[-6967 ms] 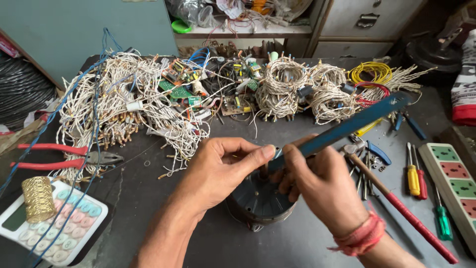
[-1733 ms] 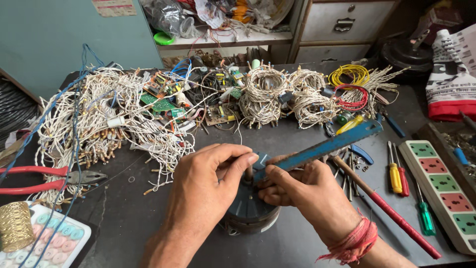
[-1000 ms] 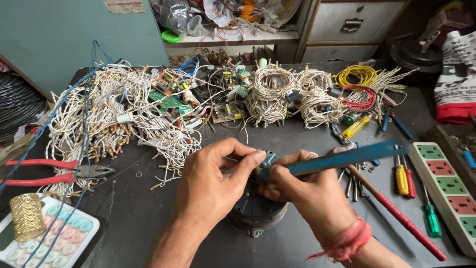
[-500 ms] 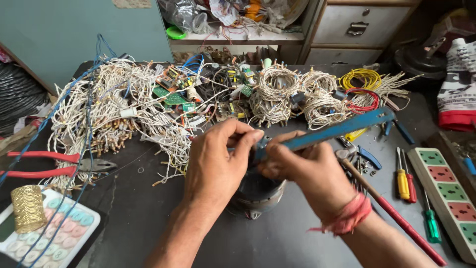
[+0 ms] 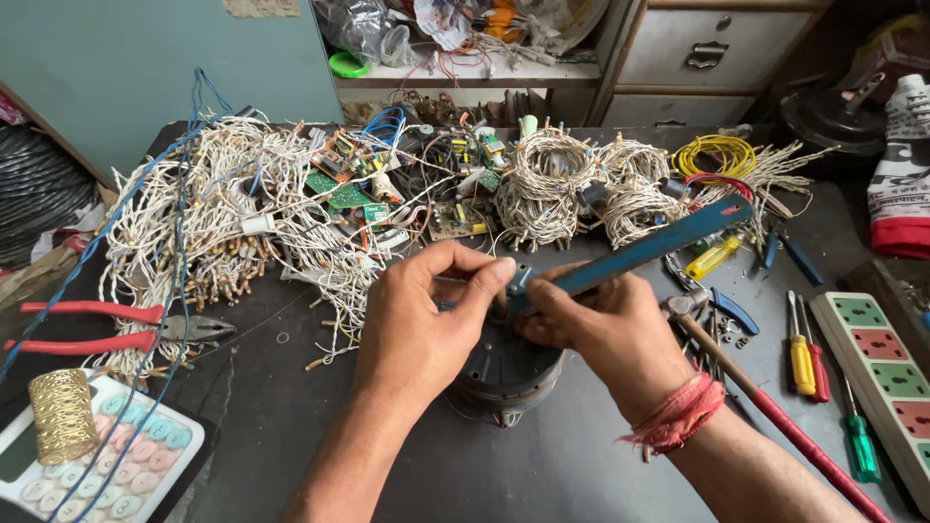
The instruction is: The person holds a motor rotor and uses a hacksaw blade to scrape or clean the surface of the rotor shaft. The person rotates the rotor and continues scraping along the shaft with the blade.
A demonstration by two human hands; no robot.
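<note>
Gripped at its near end by the right hand (image 5: 605,324), closed around it, with the left hand (image 5: 426,324) pinching the tip between thumb and forefinger, seemingly to steady it: a flat blue metal bar (image 5: 644,254). Held just above the round dark motor (image 5: 509,373) at the middle of the surface (image 5: 562,465), apparently for working on the motor's top. Ran long-axis from near left up to far right, tilted, free end toward the yellow wire coil (image 5: 715,155). Lay beside, to the right, a red-handled hammer (image 5: 775,416) and screwdrivers (image 5: 800,349).
</note>
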